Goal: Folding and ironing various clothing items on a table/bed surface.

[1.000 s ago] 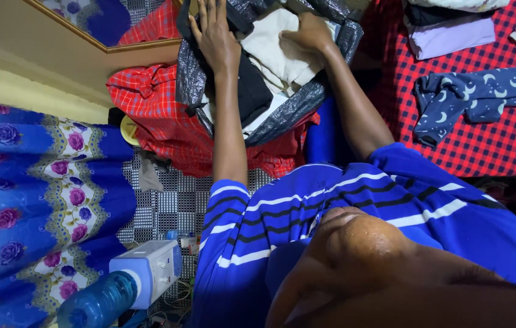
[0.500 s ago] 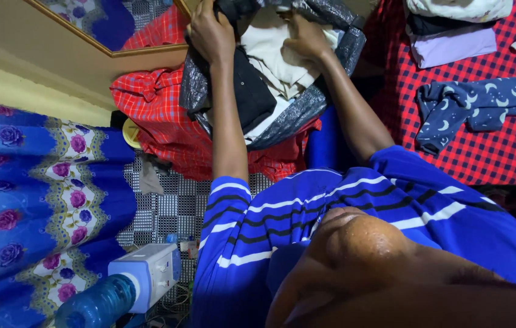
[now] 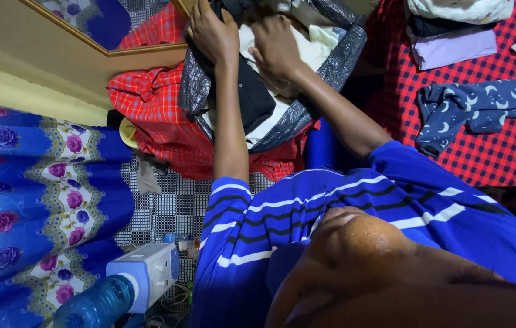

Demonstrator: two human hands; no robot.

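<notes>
A bed under a red checked cover fills the two o'clock quarter, a navy moon-print garment lying on it. At twelve o'clock sits a grey plastic bag, its long axis running twelve to six. The left hand has its fingers closed on the bag's rim; the right hand, nearer the cream cloth, presses into it, fingers curled.

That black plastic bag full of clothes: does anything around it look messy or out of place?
The black plastic bag gapes open with clothes bulging out under both hands. A navy moon-print garment lies crumpled on the red checked cloth, not folded like the stack above it.
</notes>
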